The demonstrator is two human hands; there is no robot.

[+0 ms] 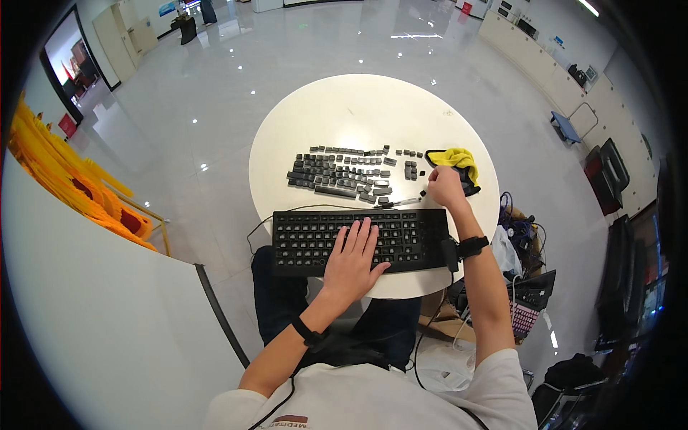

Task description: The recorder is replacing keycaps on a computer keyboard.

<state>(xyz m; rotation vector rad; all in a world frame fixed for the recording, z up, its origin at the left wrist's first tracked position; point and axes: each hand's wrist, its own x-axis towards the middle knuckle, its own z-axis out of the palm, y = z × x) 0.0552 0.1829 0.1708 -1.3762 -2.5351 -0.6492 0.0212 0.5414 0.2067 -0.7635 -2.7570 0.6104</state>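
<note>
A black keyboard (430,240) lies along the near edge of the round table, its key positions appearing stripped down to small pale-topped switches. My left hand (350,264) rests flat on it, fingers spread and thumb out to the right. Beyond the keyboard, loose black keycaps (335,191) are laid out in rows like a keyboard layout. To their right, my right hand (446,186) is closed above the table, beside a few small keycaps and the cloth; anything inside its fingers is hidden. A slim pen-like tool (398,203) lies between the keycaps and the keyboard.
A yellow and black cloth (453,157) lies at the right of the white table (344,107). A cable (308,208) runs behind the keyboard. Right of the table sit bags, cables and a pink-keyed keyboard (524,319). A white panel (107,308) stands at left.
</note>
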